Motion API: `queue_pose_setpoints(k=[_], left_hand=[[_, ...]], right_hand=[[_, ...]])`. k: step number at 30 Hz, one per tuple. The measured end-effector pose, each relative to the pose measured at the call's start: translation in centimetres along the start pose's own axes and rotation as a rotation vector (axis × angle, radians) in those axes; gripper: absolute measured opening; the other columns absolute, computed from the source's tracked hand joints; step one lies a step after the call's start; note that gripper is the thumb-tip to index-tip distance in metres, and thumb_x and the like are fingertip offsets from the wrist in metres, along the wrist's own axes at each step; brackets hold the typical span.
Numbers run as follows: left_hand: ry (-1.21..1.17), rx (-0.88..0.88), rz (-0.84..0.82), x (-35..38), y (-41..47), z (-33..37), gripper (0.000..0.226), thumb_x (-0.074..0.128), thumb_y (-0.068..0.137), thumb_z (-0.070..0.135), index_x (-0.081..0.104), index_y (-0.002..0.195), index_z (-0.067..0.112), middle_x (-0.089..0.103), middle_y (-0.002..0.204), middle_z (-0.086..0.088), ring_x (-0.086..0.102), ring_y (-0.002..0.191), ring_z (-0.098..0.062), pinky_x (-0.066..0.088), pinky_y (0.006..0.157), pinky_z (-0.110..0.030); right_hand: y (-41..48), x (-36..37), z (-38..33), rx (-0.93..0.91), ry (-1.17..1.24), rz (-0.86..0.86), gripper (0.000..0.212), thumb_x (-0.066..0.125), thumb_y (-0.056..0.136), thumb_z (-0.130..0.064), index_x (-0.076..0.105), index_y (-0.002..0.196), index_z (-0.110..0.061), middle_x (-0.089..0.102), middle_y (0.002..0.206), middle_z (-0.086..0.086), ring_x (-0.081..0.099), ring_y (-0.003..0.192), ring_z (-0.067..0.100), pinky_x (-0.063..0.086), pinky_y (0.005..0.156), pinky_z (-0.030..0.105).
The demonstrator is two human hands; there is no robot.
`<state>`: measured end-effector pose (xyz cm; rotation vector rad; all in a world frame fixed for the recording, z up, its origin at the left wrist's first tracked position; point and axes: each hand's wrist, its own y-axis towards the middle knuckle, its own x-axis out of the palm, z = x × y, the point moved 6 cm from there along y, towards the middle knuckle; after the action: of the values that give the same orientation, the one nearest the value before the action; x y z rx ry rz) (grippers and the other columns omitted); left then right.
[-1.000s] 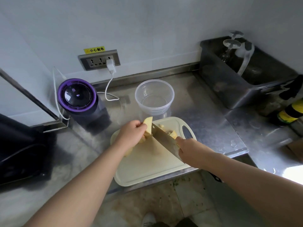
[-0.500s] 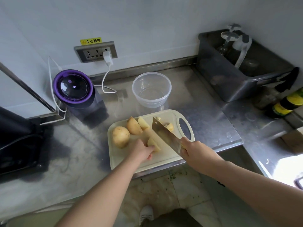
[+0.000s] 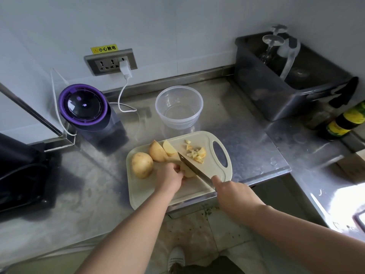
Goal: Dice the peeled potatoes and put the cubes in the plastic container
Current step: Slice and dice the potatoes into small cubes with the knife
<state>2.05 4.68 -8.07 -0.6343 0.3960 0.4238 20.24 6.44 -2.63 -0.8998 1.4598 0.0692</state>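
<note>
Here, the potato piece (image 3: 189, 172) at the middle of the cutting board (image 3: 147, 191) is held in the curled grip of the left hand (image 3: 170, 177). The grip of the right hand (image 3: 231, 191) is clamped on the knife (image 3: 194, 168). Knuckles are best tucked back and slices kept even.

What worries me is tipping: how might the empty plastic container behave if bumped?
Probably light: the plastic container looks thin, clear and empty. It would likely slide on the smooth steel counter rather than tip, being wide and low.
</note>
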Motion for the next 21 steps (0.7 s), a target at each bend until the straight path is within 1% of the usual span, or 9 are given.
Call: queue_pose_setpoints(k=[3,5,7,9,11,13,15,18,21], left_hand=[[-0.007,-0.013,0.016,0.0,0.0,0.1,0.014,0.062,0.089,0.01,0.06,0.087,0.023,0.069,0.084,0.001,0.071,0.076,-0.022,0.06,0.077,-0.042],[0.013,-0.027,0.022,-0.1,0.1,-0.1,0.013,0.064,0.088,0.011,0.059,0.09,0.023,0.07,0.091,-0.001,0.071,0.078,-0.022,0.06,0.077,-0.042],[0.018,-0.036,0.026,-0.2,0.1,-0.2,0.014,0.066,0.087,0.012,0.057,0.09,0.023,0.07,0.093,-0.002,0.071,0.078,-0.021,0.059,0.077,-0.041],[0.012,-0.03,0.025,-0.2,0.0,-0.2,0.016,0.066,0.087,0.012,0.056,0.087,0.024,0.07,0.089,-0.001,0.072,0.075,-0.02,0.059,0.078,-0.041],[-0.017,-0.032,0.01,-0.2,-0.1,-0.2,0.016,0.066,0.088,0.011,0.055,0.087,0.024,0.069,0.084,0.0,0.072,0.071,-0.016,0.059,0.078,-0.041],[-0.037,-0.027,-0.004,-0.2,-0.2,-0.1,0.013,0.066,0.089,0.012,0.056,0.091,0.021,0.07,0.084,-0.002,0.071,0.069,-0.014,0.06,0.077,-0.039],[-0.047,-0.026,-0.001,-0.3,-0.4,0.0,0.013,0.066,0.089,0.012,0.057,0.088,0.021,0.07,0.082,-0.004,0.071,0.069,-0.016,0.06,0.076,-0.038],[-0.051,-0.028,0.016,-0.5,-0.5,0.2,0.021,0.067,0.088,0.013,0.056,0.077,0.025,0.07,0.074,-0.004,0.072,0.071,-0.02,0.06,0.076,-0.04],[-0.062,-0.033,0.008,-0.5,-0.7,0.4,0.022,0.067,0.088,0.013,0.056,0.075,0.026,0.069,0.073,-0.003,0.072,0.074,-0.021,0.06,0.078,-0.042]], right_hand=[[0.0,0.1,-0.1,-0.016,-0.031,-0.006,0.041,0.036,0.089,0.003,0.033,0.124,-0.017,0.052,0.074,0.003,0.054,0.064,0.026,0.042,0.056,0.036],[-0.1,0.4,-0.4,-0.029,-0.049,-0.026,0.046,0.037,0.087,0.006,0.032,0.127,-0.016,0.051,0.072,0.003,0.053,0.063,0.024,0.041,0.054,0.035],[-0.2,0.7,-0.6,-0.049,-0.057,-0.033,0.05,0.037,0.086,0.007,0.031,0.13,-0.016,0.054,0.074,0.004,0.053,0.062,0.022,0.041,0.053,0.034],[-0.2,0.4,-0.5,-0.06,-0.061,-0.036,0.048,0.037,0.087,0.007,0.031,0.129,-0.016,0.059,0.081,0.006,0.056,0.065,0.023,0.044,0.055,0.035],[0.1,-0.2,0.2,-0.041,-0.027,-0.053,0.04,0.036,0.09,0.004,0.033,0.124,-0.017,0.062,0.087,0.007,0.062,0.072,0.025,0.051,0.061,0.037],[0.4,-1.0,0.9,-0.004,0.021,-0.049,0.034,0.038,0.092,0.001,0.034,0.12,-0.017,0.06,0.085,0.007,0.063,0.074,0.026,0.056,0.067,0.041],[0.5,-1.7,1.3,0.014,0.033,0.0,0.035,0.039,0.093,0.001,0.032,0.122,-0.018,0.06,0.082,0.007,0.063,0.071,0.027,0.056,0.067,0.042],[0.2,-1.9,0.7,-0.008,0.004,0.038,0.036,0.04,0.093,0.001,0.032,0.123,-0.017,0.055,0.076,0.005,0.056,0.063,0.026,0.049,0.059,0.038],[-0.1,-1.4,-0.1,-0.038,-0.041,0.028,0.039,0.038,0.091,0.003,0.031,0.123,-0.017,0.05,0.073,0.003,0.047,0.058,0.021,0.041,0.055,0.035]])
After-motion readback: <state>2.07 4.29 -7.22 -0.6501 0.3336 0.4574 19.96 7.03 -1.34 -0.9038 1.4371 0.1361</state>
